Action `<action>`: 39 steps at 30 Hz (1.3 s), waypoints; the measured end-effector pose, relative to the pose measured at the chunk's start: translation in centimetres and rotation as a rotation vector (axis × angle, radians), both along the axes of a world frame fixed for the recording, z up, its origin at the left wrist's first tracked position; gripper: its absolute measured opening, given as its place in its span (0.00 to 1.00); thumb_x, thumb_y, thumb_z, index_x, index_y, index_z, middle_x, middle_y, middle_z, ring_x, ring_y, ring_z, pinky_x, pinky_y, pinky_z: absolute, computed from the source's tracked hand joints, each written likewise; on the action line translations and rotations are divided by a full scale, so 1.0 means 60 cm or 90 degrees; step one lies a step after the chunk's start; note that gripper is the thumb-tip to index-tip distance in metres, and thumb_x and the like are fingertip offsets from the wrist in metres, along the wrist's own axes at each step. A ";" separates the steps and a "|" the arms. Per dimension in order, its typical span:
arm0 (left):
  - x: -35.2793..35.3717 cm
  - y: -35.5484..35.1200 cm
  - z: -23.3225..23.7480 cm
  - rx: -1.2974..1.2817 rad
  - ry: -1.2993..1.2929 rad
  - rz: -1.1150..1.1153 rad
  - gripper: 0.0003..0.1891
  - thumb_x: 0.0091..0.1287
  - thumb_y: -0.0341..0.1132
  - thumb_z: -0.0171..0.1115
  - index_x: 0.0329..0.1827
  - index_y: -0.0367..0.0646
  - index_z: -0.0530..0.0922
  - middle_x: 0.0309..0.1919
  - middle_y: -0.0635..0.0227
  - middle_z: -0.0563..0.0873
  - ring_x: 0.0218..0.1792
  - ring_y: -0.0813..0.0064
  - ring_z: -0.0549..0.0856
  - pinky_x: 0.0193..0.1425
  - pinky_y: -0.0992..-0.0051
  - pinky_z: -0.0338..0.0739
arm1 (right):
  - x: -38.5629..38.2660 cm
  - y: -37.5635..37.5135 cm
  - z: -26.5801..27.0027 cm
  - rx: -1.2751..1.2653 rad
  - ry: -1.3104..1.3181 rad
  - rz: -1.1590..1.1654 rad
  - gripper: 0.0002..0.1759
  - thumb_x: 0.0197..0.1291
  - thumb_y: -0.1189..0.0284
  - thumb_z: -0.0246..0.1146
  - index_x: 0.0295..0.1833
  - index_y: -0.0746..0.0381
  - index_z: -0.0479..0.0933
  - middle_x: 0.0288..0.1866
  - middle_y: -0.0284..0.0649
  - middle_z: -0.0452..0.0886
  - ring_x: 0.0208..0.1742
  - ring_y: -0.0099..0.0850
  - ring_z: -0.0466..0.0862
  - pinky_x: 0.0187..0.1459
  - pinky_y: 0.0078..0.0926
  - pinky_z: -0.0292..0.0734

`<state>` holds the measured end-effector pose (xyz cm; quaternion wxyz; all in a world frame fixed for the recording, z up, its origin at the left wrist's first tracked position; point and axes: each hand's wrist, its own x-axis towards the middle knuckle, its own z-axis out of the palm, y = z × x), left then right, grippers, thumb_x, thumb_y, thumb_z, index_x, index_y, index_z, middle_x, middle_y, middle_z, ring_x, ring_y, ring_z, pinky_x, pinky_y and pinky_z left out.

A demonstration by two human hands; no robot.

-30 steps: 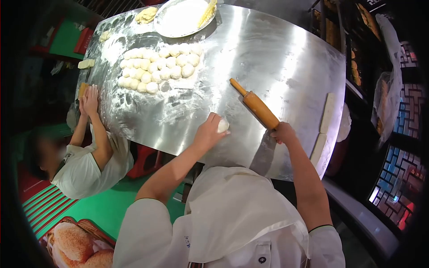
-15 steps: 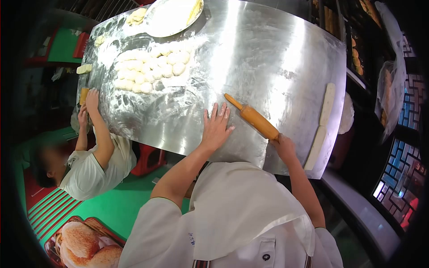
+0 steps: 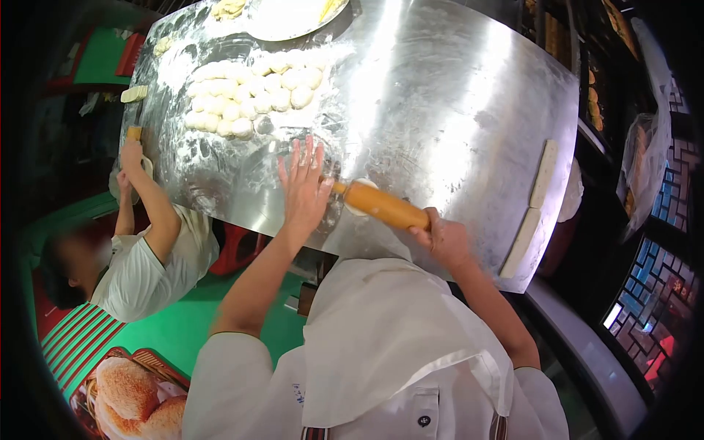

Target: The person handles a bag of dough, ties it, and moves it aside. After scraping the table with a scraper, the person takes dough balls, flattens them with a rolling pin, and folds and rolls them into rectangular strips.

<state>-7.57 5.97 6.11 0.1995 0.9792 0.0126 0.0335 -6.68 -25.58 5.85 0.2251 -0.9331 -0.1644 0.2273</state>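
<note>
My right hand (image 3: pixel 444 238) grips the near handle of a wooden rolling pin (image 3: pixel 387 207). Under the pin's barrel, a small pale dough disc (image 3: pixel 357 209) shows at the edges, lying on the metal table (image 3: pixel 433 95). My left hand (image 3: pixel 304 192) is spread with its fingers apart, beside the pin's far handle; whether the thumb side touches that handle is unclear. Beyond my left hand, rows of dough balls (image 3: pixel 242 99) rest on the floured part of the table.
A large plate (image 3: pixel 290 18) stands at the far edge, near a dough lump (image 3: pixel 228 9). Long dough strips (image 3: pixel 543 174) lie along the right edge. At the left, a co-worker (image 3: pixel 150 253) holds a rolling pin (image 3: pixel 133 133). Trays of bread stand at the right.
My left hand has moved left. My right hand and the rolling pin have shifted left, and a dough disc now shows under the pin. The co-worker's hands have moved slightly.
</note>
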 end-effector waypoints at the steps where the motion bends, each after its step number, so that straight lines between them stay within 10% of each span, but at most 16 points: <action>1: -0.007 0.015 0.004 0.033 0.007 -0.017 0.33 0.70 0.40 0.57 0.78 0.49 0.61 0.79 0.60 0.59 0.80 0.53 0.52 0.79 0.42 0.39 | -0.010 0.022 -0.006 -0.003 0.012 0.043 0.30 0.65 0.41 0.56 0.52 0.58 0.74 0.22 0.44 0.82 0.24 0.44 0.84 0.27 0.41 0.78; 7: 0.082 0.046 -0.091 0.144 0.055 -0.059 0.28 0.72 0.41 0.52 0.77 0.55 0.64 0.79 0.63 0.60 0.79 0.57 0.56 0.79 0.44 0.42 | 0.078 0.076 -0.132 -0.126 -0.118 0.113 0.21 0.72 0.52 0.50 0.47 0.58 0.78 0.24 0.47 0.83 0.27 0.46 0.85 0.30 0.45 0.80; 23: 0.114 0.050 -0.117 0.131 0.041 -0.088 0.28 0.73 0.41 0.51 0.77 0.52 0.64 0.78 0.62 0.62 0.78 0.56 0.58 0.79 0.51 0.48 | 0.210 0.116 -0.110 -0.200 -0.127 -0.159 0.28 0.76 0.53 0.42 0.35 0.59 0.80 0.26 0.49 0.84 0.33 0.48 0.86 0.35 0.47 0.80; 27: 0.029 0.011 -0.105 0.023 0.096 -0.069 0.30 0.70 0.41 0.58 0.75 0.47 0.66 0.76 0.59 0.64 0.78 0.54 0.58 0.79 0.49 0.47 | 0.037 0.056 -0.135 -0.123 -0.098 -0.107 0.28 0.75 0.53 0.45 0.31 0.57 0.82 0.21 0.46 0.82 0.24 0.47 0.84 0.30 0.45 0.78; 33: 0.067 -0.075 -0.071 -0.114 0.297 -0.058 0.22 0.59 0.40 0.69 0.57 0.46 0.81 0.56 0.63 0.81 0.62 0.61 0.74 0.71 0.56 0.59 | 0.015 0.001 -0.106 -0.059 -0.148 0.006 0.24 0.74 0.56 0.49 0.30 0.56 0.82 0.20 0.46 0.81 0.23 0.45 0.83 0.28 0.43 0.77; 39: 0.086 0.106 -0.144 -0.001 0.034 0.222 0.12 0.59 0.35 0.68 0.45 0.43 0.82 0.44 0.62 0.81 0.53 0.60 0.77 0.59 0.57 0.66 | 0.001 -0.128 -0.122 -0.117 -0.116 -0.189 0.26 0.75 0.55 0.48 0.34 0.61 0.83 0.23 0.47 0.82 0.25 0.51 0.82 0.30 0.48 0.75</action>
